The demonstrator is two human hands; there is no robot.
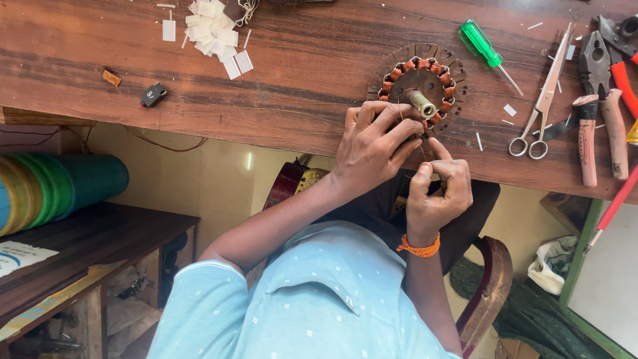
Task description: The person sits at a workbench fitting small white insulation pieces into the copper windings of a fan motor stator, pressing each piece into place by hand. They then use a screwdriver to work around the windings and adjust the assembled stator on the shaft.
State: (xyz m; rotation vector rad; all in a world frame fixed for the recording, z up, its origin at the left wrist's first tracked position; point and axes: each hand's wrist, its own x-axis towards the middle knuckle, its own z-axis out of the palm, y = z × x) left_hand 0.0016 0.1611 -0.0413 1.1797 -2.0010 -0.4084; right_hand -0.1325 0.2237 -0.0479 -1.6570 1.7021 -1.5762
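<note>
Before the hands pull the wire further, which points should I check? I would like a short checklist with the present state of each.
1. Left hand rests on the stator: ok.
2. Right hand pinches the thin wire: ok.
3. Wire free of kinks: cannot tell, too thin.
4. Stator lies flat on the wooden bench: ok.
5. Scissors and pliers lie apart from the hands: ok.
6. Copper coils all wound evenly: cannot tell.

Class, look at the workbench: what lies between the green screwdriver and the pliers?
In the head view, the scissors lie between the green screwdriver and pliers.
</note>
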